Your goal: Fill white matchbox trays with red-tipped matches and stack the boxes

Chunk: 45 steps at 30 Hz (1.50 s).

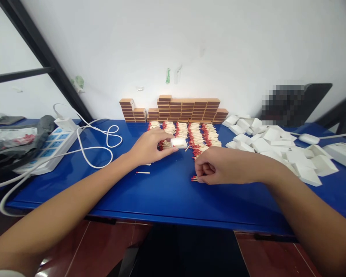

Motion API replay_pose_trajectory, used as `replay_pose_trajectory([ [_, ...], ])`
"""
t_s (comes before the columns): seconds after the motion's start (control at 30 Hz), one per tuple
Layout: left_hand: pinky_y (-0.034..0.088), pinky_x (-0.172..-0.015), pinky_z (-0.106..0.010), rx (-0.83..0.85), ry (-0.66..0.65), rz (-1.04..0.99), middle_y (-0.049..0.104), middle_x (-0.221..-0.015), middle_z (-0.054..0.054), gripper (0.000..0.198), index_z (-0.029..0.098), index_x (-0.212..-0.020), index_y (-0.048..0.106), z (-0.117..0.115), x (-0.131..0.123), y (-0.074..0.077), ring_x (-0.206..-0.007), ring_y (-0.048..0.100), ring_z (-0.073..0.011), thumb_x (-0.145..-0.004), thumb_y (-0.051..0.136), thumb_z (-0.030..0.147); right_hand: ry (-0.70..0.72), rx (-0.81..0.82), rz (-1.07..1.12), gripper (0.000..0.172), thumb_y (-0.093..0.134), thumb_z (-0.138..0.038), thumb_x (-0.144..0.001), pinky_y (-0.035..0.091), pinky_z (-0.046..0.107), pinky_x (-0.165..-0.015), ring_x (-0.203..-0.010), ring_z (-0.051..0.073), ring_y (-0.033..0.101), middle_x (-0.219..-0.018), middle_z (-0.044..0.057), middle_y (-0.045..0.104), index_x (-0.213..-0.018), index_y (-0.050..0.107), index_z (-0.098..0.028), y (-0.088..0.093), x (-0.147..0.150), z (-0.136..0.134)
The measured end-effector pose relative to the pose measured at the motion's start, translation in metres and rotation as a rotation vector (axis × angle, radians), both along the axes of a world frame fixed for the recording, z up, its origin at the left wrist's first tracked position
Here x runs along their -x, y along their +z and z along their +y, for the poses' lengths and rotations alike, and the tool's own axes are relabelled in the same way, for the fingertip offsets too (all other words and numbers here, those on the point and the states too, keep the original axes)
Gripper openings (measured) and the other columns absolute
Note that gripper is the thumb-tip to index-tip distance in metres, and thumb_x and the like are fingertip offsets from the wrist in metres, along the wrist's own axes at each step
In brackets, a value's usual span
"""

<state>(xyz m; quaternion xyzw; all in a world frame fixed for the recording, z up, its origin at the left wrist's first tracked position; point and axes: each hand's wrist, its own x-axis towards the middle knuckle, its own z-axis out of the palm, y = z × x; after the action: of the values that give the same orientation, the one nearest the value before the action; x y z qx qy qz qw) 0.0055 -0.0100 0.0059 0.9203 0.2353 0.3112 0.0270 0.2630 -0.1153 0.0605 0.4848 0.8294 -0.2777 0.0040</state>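
Observation:
Between the thumb and fingers of my left hand [152, 146] is a small white matchbox tray [179, 143], held just above the blue table. My right hand [214, 165] is curled to its right, fingers pinched on a few red-tipped matches [194, 178] whose heads poke out to the left. Behind both hands lie several rows of matches [196, 134] with red heads. One loose match [143, 172] rests on the table in front of my left hand. Whether the white tray has matches inside, I cannot tell.
Brown matchboxes [187, 109] are stacked along the wall. To the right is a heap of white trays [272, 142], with a dark, partly blurred object [311, 104] behind. A power strip [53, 144] and loops of white cable [79, 138] lie on the left. The blue table's front edge [173, 221] is near me.

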Motion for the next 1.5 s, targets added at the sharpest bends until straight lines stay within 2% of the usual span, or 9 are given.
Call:
replay_pose_trajectory([
  [0.13,0.051,-0.078,-0.035,-0.011,-0.008,-0.002,0.076,-0.094,-0.006,0.036,0.018,-0.114,0.076,0.001,0.0,0.001,-0.088,0.068,-0.0223,-0.094,0.076,0.047,-0.007,0.019,-0.046,0.016,0.072,-0.036,-0.084,0.038,0.027,-0.056,-0.065,0.016,0.061,-0.073,0.0,0.066,-0.077,0.069,-0.023,-0.001,-0.001,0.001],
  [0.33,0.05,-0.075,-0.033,-0.002,-0.009,-0.01,0.076,-0.091,-0.006,0.033,0.018,-0.113,0.077,0.0,0.0,0.0,-0.084,0.068,-0.0215,-0.094,0.077,0.046,-0.004,0.059,-0.063,0.014,0.069,-0.031,-0.084,0.036,0.029,-0.057,-0.062,0.015,0.056,-0.071,0.001,0.066,-0.076,0.074,-0.022,0.001,0.0,0.002],
  [0.67,0.054,-0.082,-0.036,0.002,0.0,0.003,0.078,-0.098,-0.008,0.038,0.016,-0.117,0.076,0.001,0.001,0.0,-0.092,0.07,-0.0233,-0.093,0.077,0.046,0.021,0.001,-0.15,0.008,0.067,-0.023,-0.082,0.032,0.03,-0.056,-0.058,0.014,0.052,-0.067,-0.002,0.063,-0.075,0.069,-0.021,0.002,0.007,-0.004],
  [0.8,0.054,-0.083,-0.036,0.009,0.001,0.002,0.078,-0.097,-0.007,0.038,0.017,-0.118,0.076,0.001,0.0,-0.002,-0.091,0.071,-0.0232,-0.093,0.077,0.046,0.027,-0.002,-0.132,0.01,0.068,-0.028,-0.084,0.031,0.03,-0.056,-0.059,0.014,0.051,-0.068,-0.001,0.063,-0.076,0.068,-0.021,-0.003,0.005,-0.004],
  [0.9,0.054,-0.082,-0.036,0.011,0.002,-0.001,0.078,-0.097,-0.007,0.037,0.018,-0.116,0.076,0.001,0.0,-0.002,-0.09,0.071,-0.0229,-0.093,0.077,0.047,0.016,-0.005,-0.142,0.015,0.066,-0.031,-0.087,0.031,0.03,-0.056,-0.06,0.015,0.05,-0.07,0.0,0.063,-0.075,0.066,-0.022,-0.004,0.009,-0.005],
  [1.1,0.051,-0.075,-0.034,0.02,0.003,0.001,0.076,-0.087,-0.005,0.036,0.019,-0.115,0.077,0.002,0.0,-0.001,-0.082,0.068,-0.0211,-0.094,0.076,0.047,-0.032,0.009,-0.24,0.01,0.068,-0.022,-0.082,0.03,0.03,-0.057,-0.059,0.014,0.048,-0.072,0.0,0.063,-0.073,0.064,-0.022,0.001,0.025,-0.012],
  [1.23,0.051,-0.077,-0.034,0.011,0.002,-0.001,0.078,-0.094,-0.006,0.036,0.019,-0.114,0.076,0.003,0.0,-0.002,-0.085,0.07,-0.0216,-0.093,0.077,0.048,-0.037,0.014,-0.247,0.01,0.068,-0.019,-0.081,0.027,0.031,-0.057,-0.06,0.014,0.047,-0.073,0.0,0.063,-0.073,0.062,-0.021,0.003,0.03,-0.013],
  [1.37,0.05,-0.075,-0.033,0.011,-0.005,-0.007,0.076,-0.088,-0.005,0.033,0.019,-0.111,0.077,0.003,0.0,-0.001,-0.082,0.068,-0.0208,-0.093,0.077,0.047,-0.057,0.027,-0.238,0.008,0.068,-0.018,-0.081,0.031,0.029,-0.059,-0.064,0.015,0.05,-0.076,0.001,0.064,-0.075,0.063,-0.021,0.001,0.03,-0.012],
  [1.5,0.048,-0.073,-0.033,0.015,-0.014,-0.001,0.076,-0.086,-0.004,0.031,0.02,-0.108,0.077,0.003,0.0,0.0,-0.08,0.066,-0.0203,-0.094,0.076,0.048,-0.052,0.022,-0.199,0.005,0.068,-0.025,-0.083,0.034,0.028,-0.06,-0.066,0.015,0.052,-0.079,0.0,0.065,-0.079,0.065,-0.022,-0.002,0.026,-0.011],
])
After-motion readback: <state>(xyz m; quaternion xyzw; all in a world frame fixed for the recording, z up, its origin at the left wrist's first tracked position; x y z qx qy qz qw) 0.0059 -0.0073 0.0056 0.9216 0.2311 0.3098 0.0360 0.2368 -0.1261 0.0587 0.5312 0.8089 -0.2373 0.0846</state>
